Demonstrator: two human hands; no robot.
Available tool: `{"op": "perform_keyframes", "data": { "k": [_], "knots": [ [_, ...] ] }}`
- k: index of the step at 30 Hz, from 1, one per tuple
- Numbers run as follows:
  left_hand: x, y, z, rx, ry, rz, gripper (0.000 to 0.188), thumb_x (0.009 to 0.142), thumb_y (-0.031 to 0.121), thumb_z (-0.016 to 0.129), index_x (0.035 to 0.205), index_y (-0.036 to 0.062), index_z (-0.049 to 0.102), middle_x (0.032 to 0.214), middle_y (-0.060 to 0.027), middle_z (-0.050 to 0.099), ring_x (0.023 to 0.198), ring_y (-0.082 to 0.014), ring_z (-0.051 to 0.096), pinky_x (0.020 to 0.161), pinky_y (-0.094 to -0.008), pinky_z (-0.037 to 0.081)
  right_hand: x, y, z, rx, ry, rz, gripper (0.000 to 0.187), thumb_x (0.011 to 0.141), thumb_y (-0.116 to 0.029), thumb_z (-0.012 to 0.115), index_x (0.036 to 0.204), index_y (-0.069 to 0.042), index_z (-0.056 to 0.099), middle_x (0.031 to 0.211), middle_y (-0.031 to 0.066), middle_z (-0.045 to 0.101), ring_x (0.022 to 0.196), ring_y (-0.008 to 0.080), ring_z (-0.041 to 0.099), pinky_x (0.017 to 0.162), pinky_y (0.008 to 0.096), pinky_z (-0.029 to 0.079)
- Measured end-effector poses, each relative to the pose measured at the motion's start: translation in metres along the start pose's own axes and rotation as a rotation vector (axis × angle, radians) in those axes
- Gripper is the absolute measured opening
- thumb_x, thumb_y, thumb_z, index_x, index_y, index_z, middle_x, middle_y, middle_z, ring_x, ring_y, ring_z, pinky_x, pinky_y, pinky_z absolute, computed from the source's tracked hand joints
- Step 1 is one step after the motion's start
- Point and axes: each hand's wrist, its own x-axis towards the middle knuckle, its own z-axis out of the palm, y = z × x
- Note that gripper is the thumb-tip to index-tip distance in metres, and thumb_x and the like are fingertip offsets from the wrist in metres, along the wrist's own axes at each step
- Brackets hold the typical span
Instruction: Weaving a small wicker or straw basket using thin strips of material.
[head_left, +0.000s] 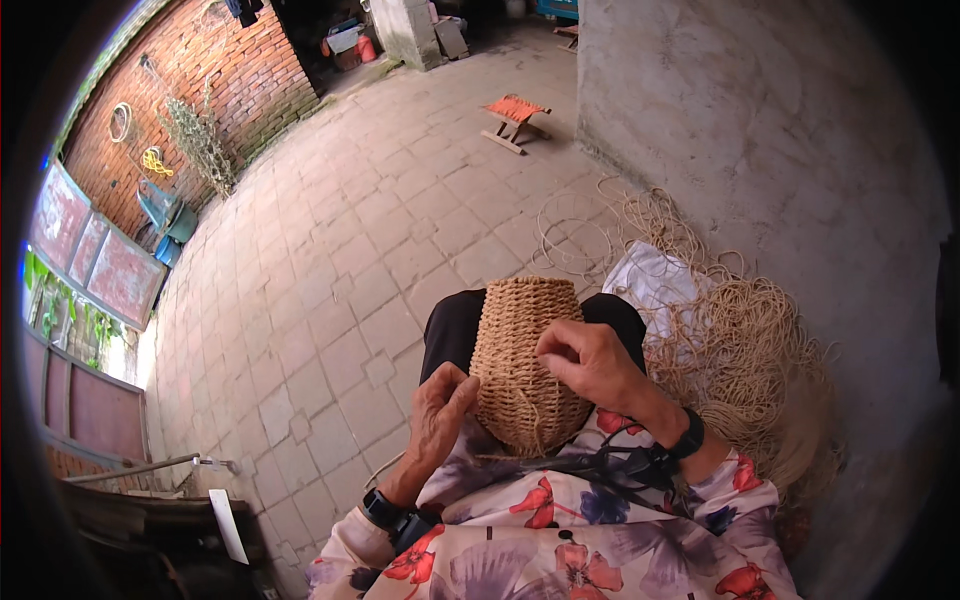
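A tan woven basket [518, 330] rests in my lap between my knees, its narrower end away from me. My left hand [438, 412] is closed at its lower left side, fingers curled and thumb against the weave. Over the basket's right side, my right hand [592, 362] is bent into a pinch, thumb and forefinger close to the woven surface. Whatever lies between those fingertips is too small to make out. A loose strand [537, 425] sticks out from the weave near the end closest to me.
A large tangled heap of tan cord [755, 350] lies on the floor to my right by the grey wall [740, 120], partly over a white sack [650, 285]. A low stool [516, 112] with an orange seat stands ahead. Dark furniture [150, 540] is at the near left.
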Motion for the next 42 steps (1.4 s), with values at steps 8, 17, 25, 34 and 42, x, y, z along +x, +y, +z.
{"op": "perform_keyframes", "data": {
  "k": [8, 17, 25, 34, 42],
  "knots": [
    [0.005, -0.015, -0.002, 0.151, 0.012, 0.107, 0.025, 0.097, 0.021, 0.064, 0.083, 0.0012, 0.059, 0.066, 0.0009, 0.056, 0.065, -0.0069, 0.051, 0.061, -0.0259, 0.044, -0.022, -0.016, 0.008, -0.147, -0.052, -0.109, 0.014, 0.082, -0.013, 0.070, 0.086, -0.004, 0.060, 0.079, 0.0108, 0.064, 0.069, 0.0303, 0.065, 0.062, 0.0380, 0.051],
    [-0.005, 0.019, 0.010, 0.567, 0.244, 0.454, 0.017, 0.081, 0.007, 0.074, 0.095, 0.0056, 0.064, 0.095, -0.0100, 0.062, 0.076, -0.0260, 0.064, 0.064, -0.0351, 0.050, -0.037, -0.013, 0.024, -0.397, -0.025, -0.112, 0.023, 0.077, -0.019, 0.077, 0.076, -0.005, 0.058, 0.070, 0.0089, 0.063, 0.062, 0.0265, 0.065, 0.056, 0.0372, 0.050],
    [-0.010, 0.053, 0.021, 0.555, 0.271, 0.741, 0.026, 0.077, 0.001, 0.074, 0.101, 0.0074, 0.067, 0.092, -0.0098, 0.062, 0.077, -0.0287, 0.064, 0.064, -0.0353, 0.052, -0.034, -0.013, 0.029, -0.321, -0.039, -0.029, 0.014, 0.076, -0.012, 0.072, 0.077, -0.004, 0.061, 0.068, 0.0106, 0.064, 0.061, 0.0256, 0.066, 0.057, 0.0357, 0.051],
    [-0.003, 0.029, 0.020, 0.718, 0.053, 0.806, 0.020, 0.073, 0.002, 0.076, 0.089, 0.0080, 0.066, 0.086, -0.0067, 0.064, 0.075, -0.0248, 0.066, 0.061, -0.0353, 0.053, -0.041, -0.015, 0.029, 0.036, -0.024, 0.116, 0.013, 0.082, -0.001, 0.067, 0.088, -0.001, 0.056, 0.067, 0.0059, 0.061, 0.059, 0.0109, 0.060, 0.055, 0.0280, 0.048],
    [0.002, 0.017, 0.021, 0.669, 0.006, 0.711, 0.015, 0.077, 0.002, 0.074, 0.089, 0.0074, 0.066, 0.086, -0.0089, 0.064, 0.075, -0.0275, 0.067, 0.062, -0.0360, 0.054, -0.043, -0.012, 0.023, 0.521, -0.109, 0.395, 0.015, 0.084, -0.002, 0.063, 0.096, -0.002, 0.054, 0.069, 0.0040, 0.058, 0.056, 0.0097, 0.055, 0.051, 0.0274, 0.044]
  ]
}}
